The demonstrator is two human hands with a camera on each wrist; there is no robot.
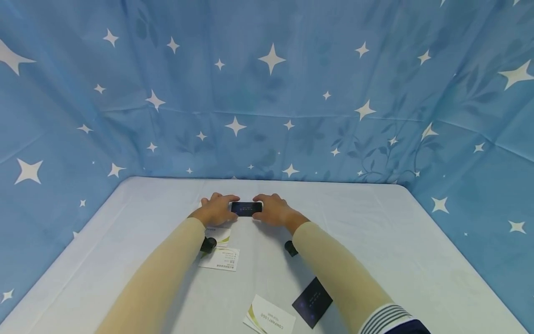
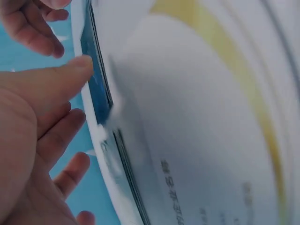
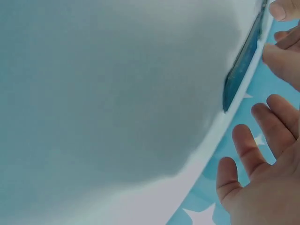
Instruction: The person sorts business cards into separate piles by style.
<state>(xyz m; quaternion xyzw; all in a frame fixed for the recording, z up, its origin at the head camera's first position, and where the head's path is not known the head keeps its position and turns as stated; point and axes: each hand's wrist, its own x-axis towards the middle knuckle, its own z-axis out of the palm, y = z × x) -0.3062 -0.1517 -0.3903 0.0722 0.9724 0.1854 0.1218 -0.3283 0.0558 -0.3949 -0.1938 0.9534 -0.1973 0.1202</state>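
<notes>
Near the far edge of the table lies a small stack of dark business cards point(image 1: 246, 209), its layered edge showing in the left wrist view. My left hand point(image 1: 215, 208) pinches its left end, index finger at the far edge and thumb at the near edge. On the right end my right hand point(image 1: 273, 209) grips in the same manner. The other fingers of both hands are spread loosely behind the cards. Just in front of my left hand lie white business cards point(image 1: 219, 235) with a green-gold curve.
More white cards point(image 1: 225, 258) lie beside my left forearm. White logo cards point(image 1: 271, 316) sit close to the front, with dark cards point(image 1: 313, 302) next to them, partly near my right sleeve. A white cloth covers the table point(image 1: 417, 260); a blue starry curtain point(image 1: 271, 93) hangs behind it.
</notes>
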